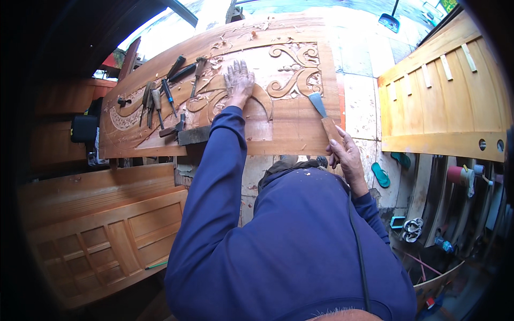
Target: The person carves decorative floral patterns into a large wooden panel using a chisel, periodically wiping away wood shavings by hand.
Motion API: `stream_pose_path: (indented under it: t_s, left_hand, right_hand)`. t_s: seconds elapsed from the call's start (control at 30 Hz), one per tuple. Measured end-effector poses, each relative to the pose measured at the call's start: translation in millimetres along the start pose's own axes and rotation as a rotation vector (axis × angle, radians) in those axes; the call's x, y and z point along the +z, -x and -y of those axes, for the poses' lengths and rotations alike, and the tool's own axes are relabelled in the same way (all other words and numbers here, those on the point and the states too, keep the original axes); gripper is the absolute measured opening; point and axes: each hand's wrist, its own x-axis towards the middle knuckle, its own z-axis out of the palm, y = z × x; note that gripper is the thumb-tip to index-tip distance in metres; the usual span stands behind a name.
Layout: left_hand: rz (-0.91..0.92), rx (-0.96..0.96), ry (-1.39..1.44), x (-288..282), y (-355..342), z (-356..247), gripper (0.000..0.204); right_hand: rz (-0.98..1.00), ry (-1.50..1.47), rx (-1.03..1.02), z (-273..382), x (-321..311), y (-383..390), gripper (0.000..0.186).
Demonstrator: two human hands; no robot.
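Observation:
A large wooden panel (pixel 214 50) with carved scrollwork (pixel 292 80) lies before me. My left hand (pixel 239 81) rests on its carved area, fingers spread, with nothing seen in it. At the panel's right end my right hand (pixel 348 158) grips a wide-bladed chisel (pixel 328 125) by its wooden handle. The blade points up and away, over the panel's edge. Left of my left hand lie several carving chisels (pixel 169 97), some dark-handled, some wooden. A hammer (pixel 179 125) and a dark block (pixel 194 136) sit near the front edge.
Wood shavings (pixel 217 59) are scattered over the panel. A pale slatted wooden panel (pixel 444 91) stands at the right. Panelled doors (pixel 107 235) lean at the lower left. Green slippers (pixel 380 175) lie on the tiled floor (pixel 360 101). A black case (pixel 84 129) is at the left.

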Motion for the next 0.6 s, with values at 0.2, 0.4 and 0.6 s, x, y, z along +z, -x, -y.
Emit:
stream_pose_path:
  t_s: [0.2,0.4,0.6]
  left_hand:
    - [0.111,-0.001,0.008,-5,13,-3,0.075]
    - [0.13,0.002,-0.045,-21,38,-13,0.072]
    - [-0.434,0.514,0.773,-62,91,-141,0.026]
  right_hand:
    - [0.047,-0.003,0.003,2,-3,0,0.065]
    - [0.084,0.033,0.039,9,-1,-1,0.063]
    - [0.066,0.072,-0.046,34,16,-15,0.058]
